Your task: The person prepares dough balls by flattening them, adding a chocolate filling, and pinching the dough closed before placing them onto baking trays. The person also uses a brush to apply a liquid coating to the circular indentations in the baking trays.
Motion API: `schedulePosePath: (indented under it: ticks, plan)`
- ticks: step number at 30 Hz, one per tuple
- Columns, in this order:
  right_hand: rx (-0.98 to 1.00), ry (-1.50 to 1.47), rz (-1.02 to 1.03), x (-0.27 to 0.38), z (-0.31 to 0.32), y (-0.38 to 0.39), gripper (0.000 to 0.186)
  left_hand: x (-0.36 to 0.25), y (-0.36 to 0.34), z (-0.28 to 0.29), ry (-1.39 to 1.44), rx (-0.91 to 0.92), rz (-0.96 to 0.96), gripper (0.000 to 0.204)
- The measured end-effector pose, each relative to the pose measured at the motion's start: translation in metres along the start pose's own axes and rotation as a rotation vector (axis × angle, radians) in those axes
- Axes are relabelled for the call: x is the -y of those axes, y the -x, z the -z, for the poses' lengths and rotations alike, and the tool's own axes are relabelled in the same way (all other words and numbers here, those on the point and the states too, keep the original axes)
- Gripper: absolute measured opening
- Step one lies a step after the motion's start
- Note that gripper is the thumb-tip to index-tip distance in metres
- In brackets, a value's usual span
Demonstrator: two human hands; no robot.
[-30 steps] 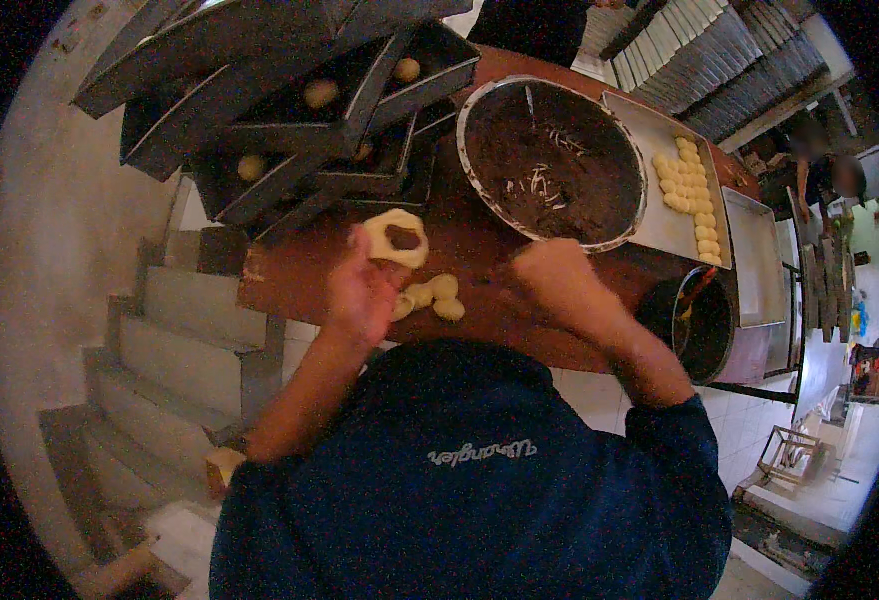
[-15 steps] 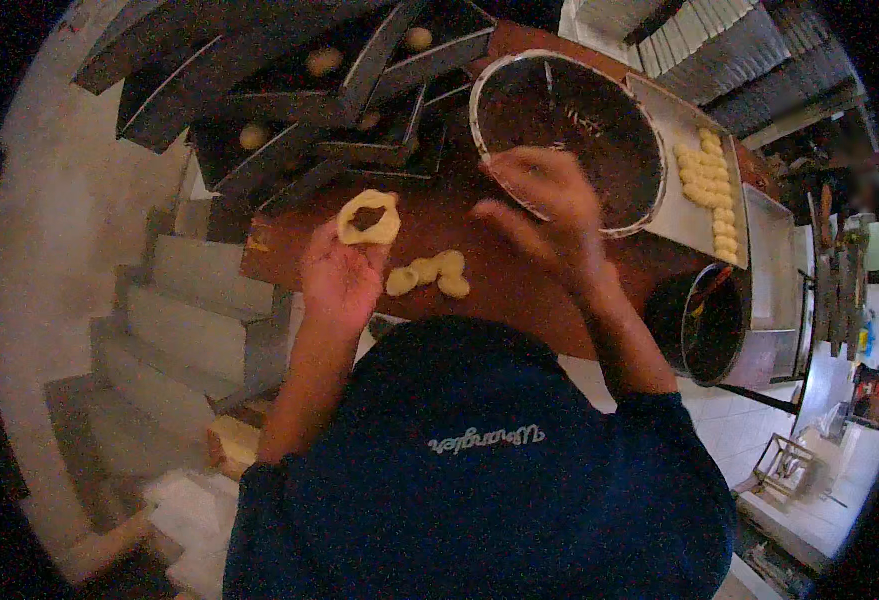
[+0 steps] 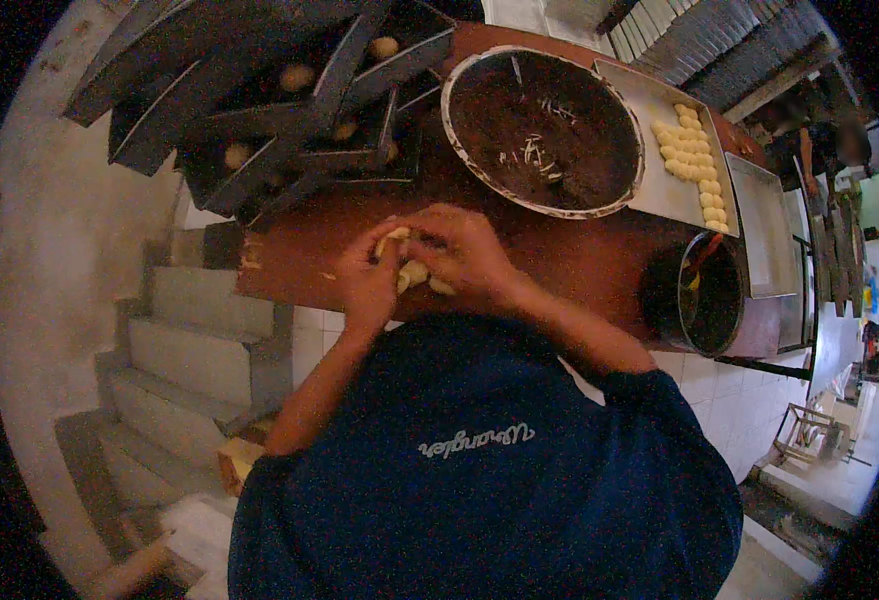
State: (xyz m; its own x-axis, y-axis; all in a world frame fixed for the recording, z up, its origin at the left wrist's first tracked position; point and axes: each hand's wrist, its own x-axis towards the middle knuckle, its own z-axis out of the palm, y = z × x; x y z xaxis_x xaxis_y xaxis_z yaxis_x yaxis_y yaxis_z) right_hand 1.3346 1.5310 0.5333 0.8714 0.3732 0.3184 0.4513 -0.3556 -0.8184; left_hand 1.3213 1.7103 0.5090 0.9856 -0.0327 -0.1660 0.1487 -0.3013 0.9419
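Observation:
Close together above the near edge of the table, my two hands meet around one piece of dough [image 3: 392, 239]. My left hand [image 3: 367, 275] cups it from the left, fingers curled round it. From the right, my right hand [image 3: 464, 250] presses its fingers to the dough's edge. Most of the dough is covered by my fingers, so its dark filling does not show now. Several small pale dough balls [image 3: 412, 275] lie on the table just below my hands, partly hidden by them. Beyond stands a wide round basin [image 3: 609, 205] of dark filling.
Dark metal pans [image 3: 289, 120] are stacked at the far left, with round balls inside. A tray [image 3: 649, 185] on the right carries rows of dough balls. Nearer stand a black pot [image 3: 669, 300] and another shallow tray [image 3: 759, 220]. Steps [image 3: 194, 320] rise at the left.
My right hand has come from beside the basin to the dough in my left hand. The dough's opening with dark filling was visible before; fingers now cover it. The view has shifted slightly.

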Motion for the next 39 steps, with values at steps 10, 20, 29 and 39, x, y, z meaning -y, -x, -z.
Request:
schedulePosePath:
  ticks: [10, 20, 29, 39]
  plan:
    - [-0.003, 0.106, 0.023, 0.006, 0.015, 0.018, 0.032, 0.008, 0.005, 0.017, 0.877, 0.385, 0.212, 0.052]
    - [-0.22, -0.222, -0.149, 0.016, 0.03, 0.015, 0.035, -0.062, 0.022, -0.011, 0.995, 0.277, -0.069, 0.055]
    - [-0.055, 0.308, 0.026, 0.073, 0.042, 0.034, 0.044, 0.024, -0.017, -0.023, -0.561, 0.094, -0.567, 0.031]
    - [0.135, 0.898, -0.393, -0.118, 0.043, 0.199, 0.028, 0.092, -0.021, 0.085, -0.548, 0.065, -0.151, 0.058]
